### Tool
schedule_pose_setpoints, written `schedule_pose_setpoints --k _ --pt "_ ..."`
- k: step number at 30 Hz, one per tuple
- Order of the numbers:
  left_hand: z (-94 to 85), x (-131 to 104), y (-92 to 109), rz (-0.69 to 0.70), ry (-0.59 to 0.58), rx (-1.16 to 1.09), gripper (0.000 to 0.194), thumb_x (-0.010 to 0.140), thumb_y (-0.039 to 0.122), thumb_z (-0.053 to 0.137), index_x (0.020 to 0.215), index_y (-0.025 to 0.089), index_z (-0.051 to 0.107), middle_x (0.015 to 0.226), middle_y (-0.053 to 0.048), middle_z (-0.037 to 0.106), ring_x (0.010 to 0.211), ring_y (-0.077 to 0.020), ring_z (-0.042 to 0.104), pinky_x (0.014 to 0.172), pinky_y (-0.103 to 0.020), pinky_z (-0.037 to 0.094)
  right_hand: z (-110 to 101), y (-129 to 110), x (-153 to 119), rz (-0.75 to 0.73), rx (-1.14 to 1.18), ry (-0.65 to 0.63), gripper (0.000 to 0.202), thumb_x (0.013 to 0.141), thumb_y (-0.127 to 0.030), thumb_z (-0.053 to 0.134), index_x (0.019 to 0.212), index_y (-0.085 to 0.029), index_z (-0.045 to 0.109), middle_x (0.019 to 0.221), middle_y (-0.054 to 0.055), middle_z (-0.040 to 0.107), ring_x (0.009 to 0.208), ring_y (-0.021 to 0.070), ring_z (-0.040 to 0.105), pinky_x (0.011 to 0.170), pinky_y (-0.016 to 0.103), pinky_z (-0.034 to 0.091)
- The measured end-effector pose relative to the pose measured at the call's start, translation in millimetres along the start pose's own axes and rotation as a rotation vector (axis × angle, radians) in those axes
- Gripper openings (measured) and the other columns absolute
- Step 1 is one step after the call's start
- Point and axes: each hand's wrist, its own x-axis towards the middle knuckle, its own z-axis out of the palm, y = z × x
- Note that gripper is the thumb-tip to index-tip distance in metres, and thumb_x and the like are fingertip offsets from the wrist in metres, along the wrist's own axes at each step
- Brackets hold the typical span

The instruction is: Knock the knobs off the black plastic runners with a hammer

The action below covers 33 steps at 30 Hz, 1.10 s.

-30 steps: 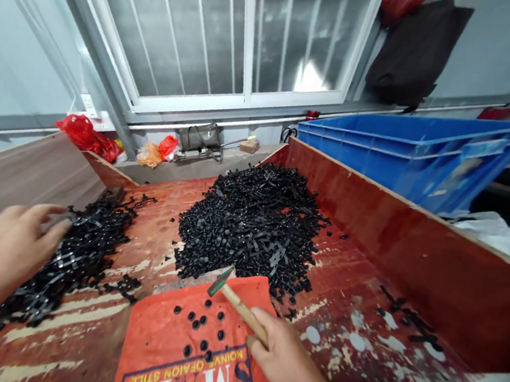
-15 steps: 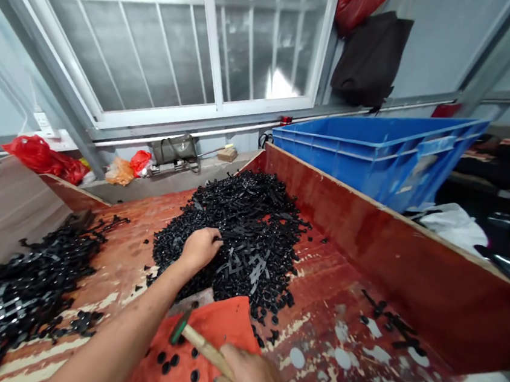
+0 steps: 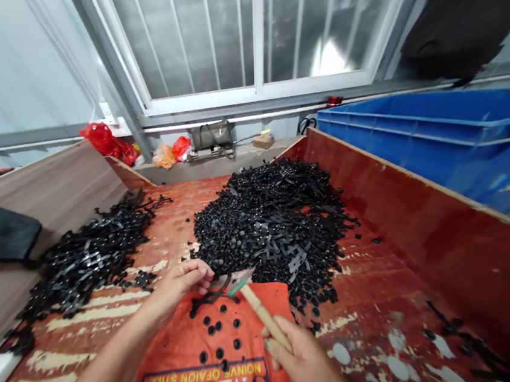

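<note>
My right hand [image 3: 295, 350] is wrapped round the wooden handle of a small hammer [image 3: 266, 317]. Its head, partly green and blurred, is over the far edge of an orange printed cloth [image 3: 262, 331]. To the left of the head, my left hand [image 3: 188, 278] is closed in a pinch at the end of a black branched plastic strip [image 3: 214, 296], which lies over the cloth. Several small round black caps [image 3: 220, 352] are scattered on the cloth. Just beyond both hands rises a large heap of black plastic parts [image 3: 274, 217].
A second pile of black parts [image 3: 94, 247] lies at the left by a wooden board [image 3: 68, 189]. A red-brown side board [image 3: 418, 202] bounds the worktop on the right, with a blue crate [image 3: 426, 124] behind it. Plastic bags [image 3: 112, 142] lie below the window.
My left hand has come back from the heap to the cloth with a black strip. The hammer has moved up toward the far edge of the cloth. The view has turned left.
</note>
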Motion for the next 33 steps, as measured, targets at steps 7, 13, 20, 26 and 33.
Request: schedule_pose_setpoints --k 7,13,20,26,33 --pt "-26.2 14.8 -20.9 0.176 0.033 0.738 0.015 0.078 0.026 0.056 0.082 0.018 0.067 0.064 0.002 0.059 0.061 -0.0146 0.051 0.060 -0.024 0.035 1.3 -3.6 1.9 0.085 0.125 -0.006 0.022 0.088 -0.038 0.050 0.100 -0.020 0.052 0.069 -0.006 0.056 0.035 0.0050 0.037 0.030 0.016 0.034" --pt "16.3 3.5 4.3 0.246 -0.129 1.148 0.011 0.073 0.029 0.066 0.082 0.022 0.070 0.081 -0.002 0.064 0.079 -0.0197 0.057 0.068 -0.028 0.035 2.3 -6.7 1.3 0.101 0.148 0.018 0.020 0.090 -0.037 0.050 0.101 -0.021 0.053 0.067 -0.007 0.054 0.036 0.0046 0.035 0.029 0.014 0.032" --pt "30.4 14.4 -7.3 0.214 -0.212 0.976 0.010 0.072 0.018 0.062 0.068 0.019 0.053 0.072 0.002 0.055 0.071 -0.0147 0.049 0.063 -0.025 0.030 1.2 -4.7 0.1 0.110 0.181 0.000 0.020 0.089 -0.037 0.051 0.101 -0.022 0.053 0.065 -0.008 0.053 0.034 0.0037 0.035 0.029 0.013 0.031" --pt "20.7 -12.8 3.8 0.154 -0.202 0.313 0.023 0.084 0.036 0.059 0.076 0.021 0.043 0.067 0.007 0.039 0.061 -0.0106 0.038 0.056 -0.022 0.030 0.6 -9.5 -0.4 0.126 0.198 0.014 0.028 0.086 -0.043 0.053 0.102 -0.020 0.053 0.064 -0.008 0.052 0.034 0.0039 0.034 0.029 0.014 0.032" --pt "7.9 -79.2 -17.5 -0.055 0.004 0.083 0.037 0.080 0.052 0.067 0.083 0.017 0.056 0.067 0.006 0.046 0.052 -0.0060 0.035 0.049 -0.019 0.026 -1.4 -8.6 -2.8 0.148 0.184 0.023 0.036 0.083 -0.050 0.057 0.106 -0.022 0.056 0.064 -0.008 0.053 0.035 0.0044 0.037 0.031 0.015 0.034"
